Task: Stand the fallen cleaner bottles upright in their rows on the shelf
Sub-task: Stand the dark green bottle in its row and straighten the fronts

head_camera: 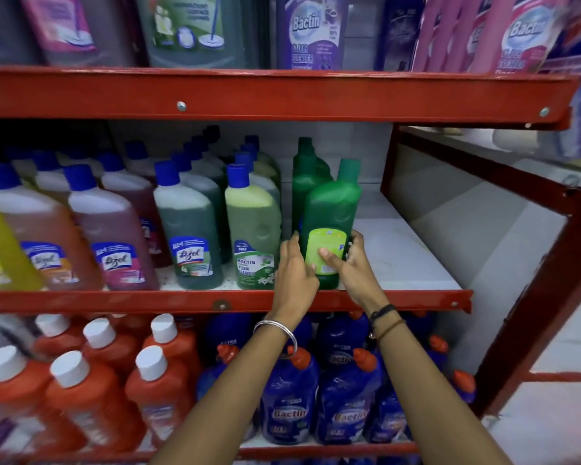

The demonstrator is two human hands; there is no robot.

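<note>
Two hands are steadying the green bottle [331,209] at the shelf's [399,256] front edge. The right hand [353,266] is wrapping its labelled belly, and the left hand [296,273] is pressing straight fingers against its side. Full and smooth, it is likely handling heavy and slippery.

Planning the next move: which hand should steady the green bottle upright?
Right. The right hand wraps the green bottle, thumb across its label; the left hand only touches its side with straight fingers.
</note>
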